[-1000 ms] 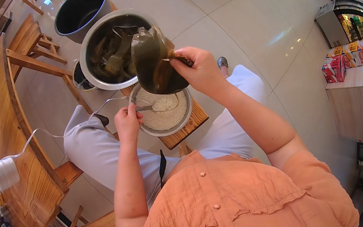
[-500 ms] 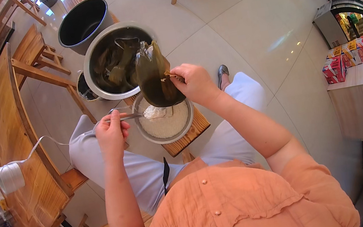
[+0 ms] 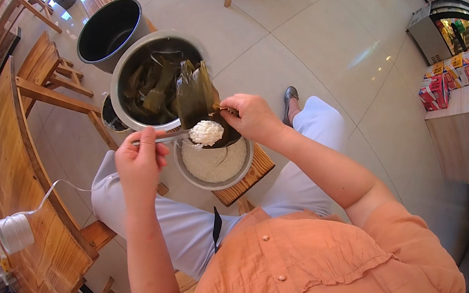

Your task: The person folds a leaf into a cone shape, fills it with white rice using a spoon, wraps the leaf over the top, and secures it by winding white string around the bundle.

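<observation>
My left hand [image 3: 140,155] is closed round the handle of a metal spoon [image 3: 167,137]. White rice [image 3: 207,132] is heaped in the spoon's bowl, which is over the near part of the dark green leaves [image 3: 196,100]. My right hand [image 3: 251,117] grips these broad leaves by their right edge. Below them a metal bowl [image 3: 180,167] of white rice [image 3: 216,165] sits on a wooden bench [image 3: 247,183]. Just beyond, a large steel basin [image 3: 116,86] contains more wet leaves [image 3: 155,85].
A black pot [image 3: 111,33] stands behind the basin. On the wooden table [image 3: 46,255] at left is a spool of white string [image 3: 14,232], its loose end trailing to my left knee. Boxes [image 3: 451,74] sit on a counter at right.
My left hand has raised the spoon out of the rice bowl with a heap of rice. The leaves in my right hand have come slightly lower and are now behind the spoon.
</observation>
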A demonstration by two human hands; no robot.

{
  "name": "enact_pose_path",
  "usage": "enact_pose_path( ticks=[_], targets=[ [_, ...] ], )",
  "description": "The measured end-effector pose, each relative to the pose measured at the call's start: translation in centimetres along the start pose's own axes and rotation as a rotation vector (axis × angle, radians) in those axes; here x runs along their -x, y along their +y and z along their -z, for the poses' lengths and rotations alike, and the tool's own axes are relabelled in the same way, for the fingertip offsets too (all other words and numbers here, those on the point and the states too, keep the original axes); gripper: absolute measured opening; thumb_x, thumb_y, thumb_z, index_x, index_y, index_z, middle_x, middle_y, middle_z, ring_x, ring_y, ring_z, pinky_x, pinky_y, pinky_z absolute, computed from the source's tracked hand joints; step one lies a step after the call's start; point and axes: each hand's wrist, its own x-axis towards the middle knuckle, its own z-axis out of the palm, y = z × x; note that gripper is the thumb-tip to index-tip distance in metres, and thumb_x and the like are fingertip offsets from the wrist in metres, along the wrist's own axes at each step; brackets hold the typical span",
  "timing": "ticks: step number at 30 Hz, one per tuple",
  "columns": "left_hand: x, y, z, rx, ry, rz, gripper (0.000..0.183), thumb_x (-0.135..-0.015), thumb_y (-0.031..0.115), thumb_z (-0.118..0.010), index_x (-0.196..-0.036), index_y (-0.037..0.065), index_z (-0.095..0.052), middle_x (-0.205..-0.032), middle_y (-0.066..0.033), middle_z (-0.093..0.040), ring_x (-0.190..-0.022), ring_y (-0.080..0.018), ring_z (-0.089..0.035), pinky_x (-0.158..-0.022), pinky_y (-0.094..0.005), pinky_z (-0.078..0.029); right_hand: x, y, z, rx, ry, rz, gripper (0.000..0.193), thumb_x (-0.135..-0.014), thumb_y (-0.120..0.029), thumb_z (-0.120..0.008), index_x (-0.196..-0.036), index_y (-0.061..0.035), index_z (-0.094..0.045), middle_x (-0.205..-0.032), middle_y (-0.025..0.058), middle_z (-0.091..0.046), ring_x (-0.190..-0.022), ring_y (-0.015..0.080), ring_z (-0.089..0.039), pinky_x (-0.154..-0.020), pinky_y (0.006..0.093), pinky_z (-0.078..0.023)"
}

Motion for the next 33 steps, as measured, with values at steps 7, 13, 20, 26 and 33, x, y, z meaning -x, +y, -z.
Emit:
enact_pose_path(
  ticks=[7,13,20,26,33],
  targets=[
    [1.6,-1.8,-2.0,-0.703,-0.232,-0.898,0.015,-0.076,0.01,-0.065,-0.09,0.004,-0.062,-0.069,-0.0077,-0.056,-0.059,-0.0238,-0.054,-0.054,-0.0313,-0.045,-0.3,-0.3,0.1,-0.03,0.018,0.005,0.015,-0.075,-0.008,-0.061,-0.088,-0.0002,-0.062,-0.08,0.015,-0.06,-0.072,0.0296,-0.059,-0.063,0.0334,-0.047],
    [4.4,-3.7,-0.7,-0.637,-0.022,-1.099,0.012,-0.085,0.008,-0.055,-0.092,0.001,-0.061,-0.071,-0.0093,-0.058,-0.059,-0.0178,-0.054,-0.053,-0.0282,-0.044,-0.4,0.8,0.6,-0.065,0.086,-0.037,0.015,-0.074,-0.01,-0.061,-0.087,-0.0025,-0.062,-0.078,0.0147,-0.059,-0.073,0.0324,-0.056,-0.064,0.0372,-0.045],
    [7.2,-7.6,-0.1,-0.379,-0.12,-0.235,0.015,-0.088,0.01,-0.051,-0.085,0.0,-0.062,-0.067,-0.0071,-0.057,-0.053,-0.0137,-0.053,-0.049,-0.0248,-0.041,-0.6,0.8,1.3,-0.097,0.122,-0.036,0.014,-0.075,-0.01,-0.06,-0.087,-0.0015,-0.062,-0.078,0.0147,-0.059,-0.07,0.0309,-0.057,-0.062,0.0358,-0.046],
    [4.8,-11.8,-2.5,-0.729,-0.084,-0.561,0.011,-0.083,0.01,-0.056,-0.08,0.001,-0.061,-0.067,-0.0149,-0.055,-0.063,-0.032,-0.054,-0.056,-0.0376,-0.044,-0.5,0.0,1.5,-0.048,0.102,-0.035,0.015,-0.075,-0.009,-0.06,-0.088,-0.0019,-0.063,-0.078,0.0146,-0.06,-0.069,0.0307,-0.057,-0.062,0.0351,-0.046],
    [1.5,-13.9,-3.5,-0.229,0.043,0.123,0.025,-0.089,0.019,-0.049,-0.079,-0.002,-0.059,-0.061,-0.0104,-0.059,-0.047,-0.0163,-0.054,-0.042,-0.0288,-0.042,-0.4,0.3,1.2,-0.077,0.113,-0.042,0.015,-0.075,-0.009,-0.061,-0.088,-0.0014,-0.063,-0.077,0.0143,-0.06,-0.069,0.0303,-0.057,-0.062,0.0342,-0.045]
  ],
)
